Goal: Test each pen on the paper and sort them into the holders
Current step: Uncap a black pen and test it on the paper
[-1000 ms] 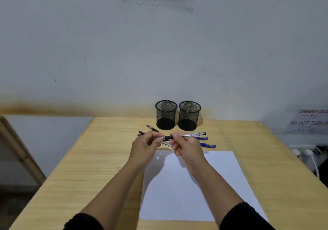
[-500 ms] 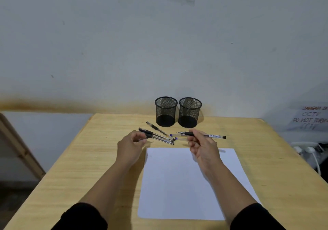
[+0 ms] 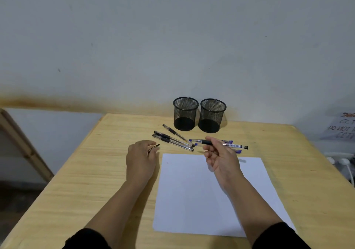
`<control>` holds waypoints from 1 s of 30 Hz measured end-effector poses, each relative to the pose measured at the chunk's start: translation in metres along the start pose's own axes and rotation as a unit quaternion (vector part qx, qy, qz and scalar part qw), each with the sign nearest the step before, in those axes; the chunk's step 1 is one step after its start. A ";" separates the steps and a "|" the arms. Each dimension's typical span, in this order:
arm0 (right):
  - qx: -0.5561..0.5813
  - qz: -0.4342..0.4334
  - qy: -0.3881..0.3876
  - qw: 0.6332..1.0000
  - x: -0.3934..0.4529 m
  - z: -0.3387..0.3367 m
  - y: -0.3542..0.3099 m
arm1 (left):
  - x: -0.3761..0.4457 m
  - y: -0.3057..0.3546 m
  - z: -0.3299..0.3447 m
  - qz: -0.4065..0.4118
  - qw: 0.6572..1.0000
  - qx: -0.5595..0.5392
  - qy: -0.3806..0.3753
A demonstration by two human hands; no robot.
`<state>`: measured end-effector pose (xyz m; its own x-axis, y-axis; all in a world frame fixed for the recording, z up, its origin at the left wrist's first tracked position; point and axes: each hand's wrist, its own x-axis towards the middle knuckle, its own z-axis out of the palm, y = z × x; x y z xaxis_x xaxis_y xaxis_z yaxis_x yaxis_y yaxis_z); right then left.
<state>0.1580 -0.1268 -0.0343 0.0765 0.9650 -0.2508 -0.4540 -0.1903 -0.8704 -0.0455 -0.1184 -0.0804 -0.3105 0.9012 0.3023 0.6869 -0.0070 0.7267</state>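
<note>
Since half a second ago your left hand (image 3: 141, 157) has dropped to the table (image 3: 80, 181) left of the paper (image 3: 192, 200), fingers curled on the pen cap (image 3: 153, 148). Your right hand (image 3: 221, 156) pinches the uncapped black pen (image 3: 230, 145) above the paper's far edge, tip pointing left. Three black pens (image 3: 172, 139) and blue pens (image 3: 228, 142) lie just behind. Both mesh holders, left (image 3: 185, 113) and right (image 3: 212, 115), stand side by side at the back.

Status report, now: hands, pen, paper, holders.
Right hand grips uncapped pen; left hand holds its cap. Paper unmarked, both holders empty. Nothing in the way.
</note>
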 end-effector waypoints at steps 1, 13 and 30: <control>-0.009 0.005 0.002 1.000 -0.003 0.000 0.003 | -0.005 0.000 0.000 0.049 0.999 0.019 -0.009; -0.147 -0.012 0.033 0.988 -0.019 -0.025 0.022 | -0.047 -0.005 -0.005 0.125 0.978 0.095 -0.139; -0.278 -0.057 0.012 0.959 0.005 0.036 0.053 | -0.042 -0.002 -0.005 0.070 0.990 0.060 -0.108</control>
<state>0.1026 -0.1254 -0.0661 0.1216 0.9820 -0.1447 0.1024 -0.1574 -0.9822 -0.0373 -0.1586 -0.0913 -0.0682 0.9666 0.2471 0.7910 -0.0985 0.6038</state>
